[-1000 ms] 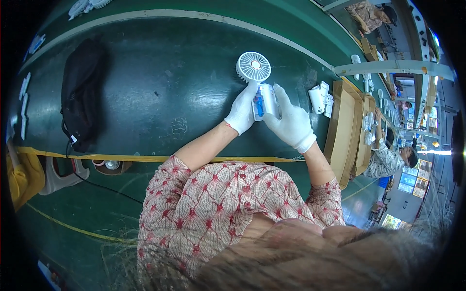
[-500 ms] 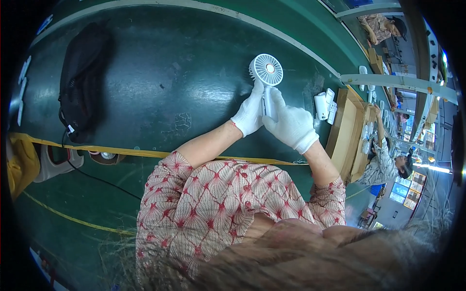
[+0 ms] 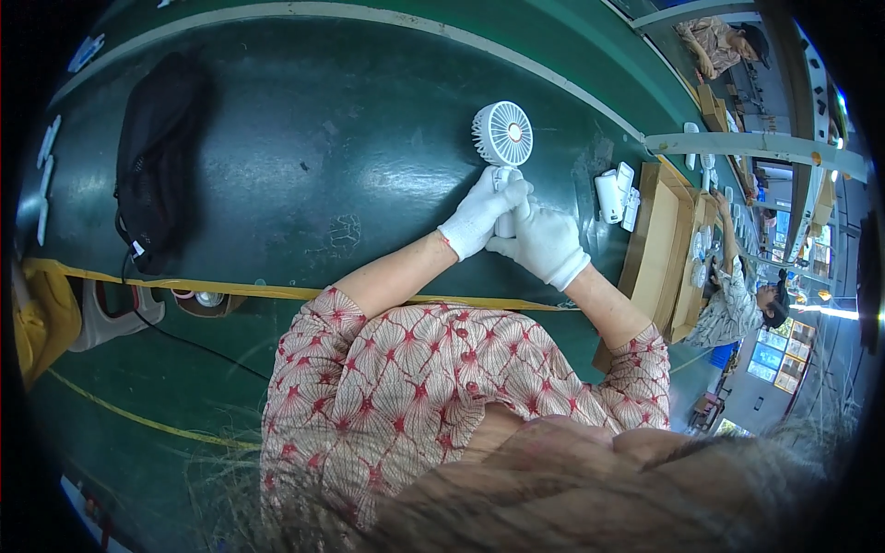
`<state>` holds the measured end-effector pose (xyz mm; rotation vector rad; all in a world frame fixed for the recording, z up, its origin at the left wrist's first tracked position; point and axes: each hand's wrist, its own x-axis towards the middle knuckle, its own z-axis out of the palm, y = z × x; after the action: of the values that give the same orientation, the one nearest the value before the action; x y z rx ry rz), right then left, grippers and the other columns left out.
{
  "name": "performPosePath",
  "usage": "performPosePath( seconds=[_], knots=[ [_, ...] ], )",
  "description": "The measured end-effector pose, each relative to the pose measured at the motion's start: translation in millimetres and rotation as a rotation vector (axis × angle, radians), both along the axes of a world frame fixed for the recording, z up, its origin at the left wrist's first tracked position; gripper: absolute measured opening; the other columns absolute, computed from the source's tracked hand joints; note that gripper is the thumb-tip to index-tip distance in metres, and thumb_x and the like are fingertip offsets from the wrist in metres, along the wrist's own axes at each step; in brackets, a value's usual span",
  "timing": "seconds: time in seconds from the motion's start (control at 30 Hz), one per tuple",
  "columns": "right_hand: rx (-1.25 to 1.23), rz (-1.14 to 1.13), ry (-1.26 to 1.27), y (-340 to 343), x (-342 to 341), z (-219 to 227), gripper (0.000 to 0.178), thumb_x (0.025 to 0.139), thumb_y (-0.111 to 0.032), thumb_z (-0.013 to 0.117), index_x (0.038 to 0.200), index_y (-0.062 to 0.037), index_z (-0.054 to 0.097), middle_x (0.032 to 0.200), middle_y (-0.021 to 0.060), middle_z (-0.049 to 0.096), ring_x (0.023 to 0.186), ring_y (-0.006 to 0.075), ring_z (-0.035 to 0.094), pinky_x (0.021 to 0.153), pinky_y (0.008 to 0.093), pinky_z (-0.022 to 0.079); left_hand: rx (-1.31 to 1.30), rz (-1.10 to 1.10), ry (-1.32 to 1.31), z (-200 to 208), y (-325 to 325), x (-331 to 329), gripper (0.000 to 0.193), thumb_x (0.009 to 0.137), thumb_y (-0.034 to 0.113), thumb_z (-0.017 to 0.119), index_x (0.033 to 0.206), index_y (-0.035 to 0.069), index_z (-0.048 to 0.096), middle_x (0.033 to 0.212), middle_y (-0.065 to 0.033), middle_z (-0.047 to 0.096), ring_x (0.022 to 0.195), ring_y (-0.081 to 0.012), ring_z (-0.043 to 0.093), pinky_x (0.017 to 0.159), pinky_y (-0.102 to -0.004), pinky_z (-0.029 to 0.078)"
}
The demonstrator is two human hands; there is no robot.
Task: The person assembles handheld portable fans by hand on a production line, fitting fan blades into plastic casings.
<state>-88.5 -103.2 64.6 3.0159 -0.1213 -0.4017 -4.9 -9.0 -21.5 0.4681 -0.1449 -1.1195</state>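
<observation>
We see a white handheld fan (image 3: 502,135) lying on the green table (image 3: 304,157), its handle gripped by both gloved hands, left hand (image 3: 479,217) and right hand (image 3: 544,241) closed around it. Right of the fan lie small white parts (image 3: 616,194) beside cardboard boxes (image 3: 659,240); far to its left rests a black bag (image 3: 157,157).

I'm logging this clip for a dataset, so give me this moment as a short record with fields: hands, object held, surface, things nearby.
left hand: left hand, white glove, wrapped around the fan's handle
right hand: right hand, white glove, gripping the handle lower down
object held: small white handheld fan, round grille facing the camera
surface: dark green table
nearby left: black bag with cable
nearby right: white fan parts, cardboard trays
</observation>
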Motion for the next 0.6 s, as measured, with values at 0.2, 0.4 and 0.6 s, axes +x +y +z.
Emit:
performPosePath(
  seconds=[0.2, 0.4, 0.6],
  knots=[
    [0.159, -0.058, -0.118, 1, -3, 9, 0.091, 0.072, -0.052, 0.072, 0.136, 0.0004, 0.033, 0.081, 0.0183, 0.065, 0.065, 0.0343, 0.065, 0.056, 0.04, 0.052, -0.02, -0.003, 0.027, -1, -4, -2, 0.031, 0.096, 0.025, 0.056, 0.119, 0.01, 0.043, 0.11, -0.0065, 0.055, 0.102, -0.0172, 0.056, 0.092, -0.0336, 0.047],
    [0.18, -0.148, -0.059, 1, 1, 19, 0.082, 0.078, -0.047, 0.066, 0.138, -0.0013, 0.032, 0.08, 0.0206, 0.066, 0.067, 0.037, 0.065, 0.058, 0.0423, 0.052, 0.002, -0.038, 0.061, 2, -5, 0, 0.029, 0.096, 0.025, 0.055, 0.12, 0.011, 0.045, 0.109, -0.0038, 0.055, 0.104, -0.0152, 0.055, 0.093, -0.0323, 0.045],
    [0.197, -0.168, -0.036, 0, 8, 34, 0.076, 0.079, -0.042, 0.064, 0.137, -0.0017, 0.036, 0.073, 0.0195, 0.065, 0.064, 0.0368, 0.065, 0.057, 0.0433, 0.052, -0.033, -0.067, 0.098, 17, 3, 3, 0.036, 0.096, 0.024, 0.056, 0.127, 0.013, 0.041, 0.118, -0.0009, 0.049, 0.11, -0.0144, 0.051, 0.097, -0.0325, 0.042]
  ],
)
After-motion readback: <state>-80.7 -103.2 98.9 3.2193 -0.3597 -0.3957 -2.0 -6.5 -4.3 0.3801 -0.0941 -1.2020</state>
